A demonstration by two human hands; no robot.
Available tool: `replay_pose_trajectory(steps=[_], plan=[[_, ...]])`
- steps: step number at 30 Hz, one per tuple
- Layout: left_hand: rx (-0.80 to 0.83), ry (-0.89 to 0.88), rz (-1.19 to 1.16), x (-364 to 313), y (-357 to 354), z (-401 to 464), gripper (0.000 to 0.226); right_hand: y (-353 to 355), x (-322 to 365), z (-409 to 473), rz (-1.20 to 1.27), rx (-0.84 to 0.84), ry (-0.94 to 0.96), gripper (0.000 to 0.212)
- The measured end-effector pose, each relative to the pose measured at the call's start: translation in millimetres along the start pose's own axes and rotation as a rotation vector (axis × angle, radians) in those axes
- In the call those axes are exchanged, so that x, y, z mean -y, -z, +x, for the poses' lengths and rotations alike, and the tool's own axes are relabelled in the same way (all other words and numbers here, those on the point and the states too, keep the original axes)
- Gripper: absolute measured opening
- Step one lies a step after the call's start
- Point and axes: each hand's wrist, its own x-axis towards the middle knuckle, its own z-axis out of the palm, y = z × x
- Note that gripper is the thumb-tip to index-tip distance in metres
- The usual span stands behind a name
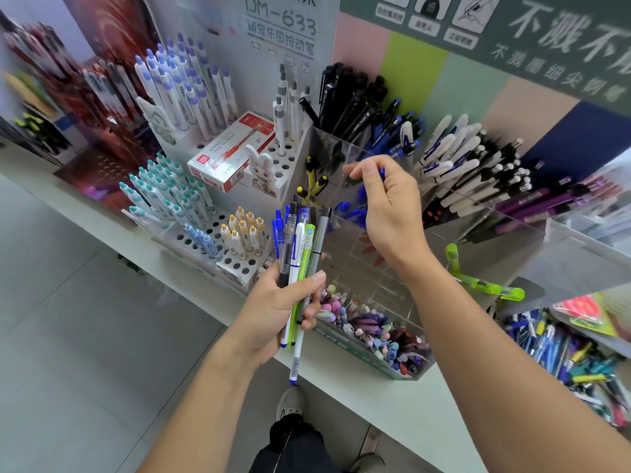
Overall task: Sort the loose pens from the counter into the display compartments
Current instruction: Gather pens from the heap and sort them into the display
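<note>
The left hand [273, 302] gripped a mixed pen bundle [298, 254] upright; the right hand [386, 199] pinched a blue pen [381, 173] above it, over clear compartments [348, 158].

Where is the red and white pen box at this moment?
In the head view, the red and white pen box lies upper left of centre, on the white hole-rack display, behind the rabbit figure.

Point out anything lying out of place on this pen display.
A red-and-white cardboard pen box lies tilted across the white perforated pen stand instead of standing among pens. Two lime-green translucent pens lie loose on the clear acrylic display compartments rather than upright inside.
</note>
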Motion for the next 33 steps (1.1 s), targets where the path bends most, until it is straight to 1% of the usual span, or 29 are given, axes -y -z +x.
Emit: replay_pose_trajectory(steps=[3, 6, 9, 11, 12, 14, 16, 17, 20, 23, 24, 26, 27, 28, 30, 31, 33], plan=[[0.010, 0.006, -0.002, -1.1, -4.8, 0.5, 0.029, 4.6, 2.1, 3.6, 0.069, 0.002, -0.028, 0.026], [0.018, 0.007, -0.009, -0.3, -7.5, 0.8, 0.029, 5.0, 2.8, 2.7, 0.170, -0.082, -0.028, 0.028], [0.016, 0.005, 0.006, 1.2, -7.4, 0.3, 0.031, 7.1, 8.7, 6.2, 0.297, -0.211, 0.072, 0.026], [0.006, 0.009, 0.005, 2.3, -6.3, -0.8, 0.033, 6.6, 11.3, 7.4, 0.319, -0.244, 0.109, 0.024], [-0.001, 0.014, -0.001, 2.9, -5.5, -1.0, 0.033, 5.2, 10.9, 5.9, 0.296, -0.235, 0.103, 0.023], [-0.007, 0.026, -0.014, 4.2, -4.6, -1.0, 0.031, 0.7, 4.1, -0.4, 0.192, -0.158, 0.054, 0.019], [-0.009, 0.035, -0.017, 4.5, -4.7, -0.8, 0.031, -1.7, -4.8, -7.5, 0.056, -0.065, 0.017, 0.021], [-0.012, 0.040, -0.014, 4.5, -4.9, -0.9, 0.032, -0.5, -7.5, -9.9, -0.010, -0.051, 0.034, 0.023], [-0.024, 0.048, 0.004, 4.0, -4.9, -1.6, 0.036, 11.8, 0.6, -17.1, -0.119, -0.102, 0.119, 0.025], [-0.013, 0.043, 0.018, 2.0, -6.0, -2.6, 0.040, 34.8, 20.6, -33.0, -0.147, -0.162, 0.116, 0.021], [-0.001, 0.046, 0.032, 1.6, -6.9, -2.8, 0.041, 44.4, 26.6, -39.2, -0.155, -0.140, 0.082, 0.019], [0.032, 0.063, 0.086, 0.0, -10.1, -4.2, 0.041, 61.6, 39.6, -51.5, -0.129, -0.003, -0.038, 0.014], [0.059, 0.068, 0.131, -0.7, -12.8, -4.5, 0.036, 67.7, 44.9, -57.9, -0.106, 0.087, -0.103, 0.014], [0.090, 0.062, 0.194, -0.7, -16.0, -4.5, 0.027, 71.8, 48.0, -64.4, -0.104, 0.165, -0.147, 0.019], [0.163, 0.037, 0.327, 0.1, -24.2, -2.9, 0.018, 76.7, 46.5, -73.7, -0.171, 0.255, -0.135, 0.038], [0.204, 0.036, 0.366, 0.5, -29.2, -2.5, 0.019, 79.3, 43.6, -75.9, -0.197, 0.272, -0.109, 0.042], [0.280, 0.063, 0.378, 1.1, -40.4, -1.6, 0.022, 87.5, 37.7, -76.8, -0.195, 0.254, -0.107, 0.039]])
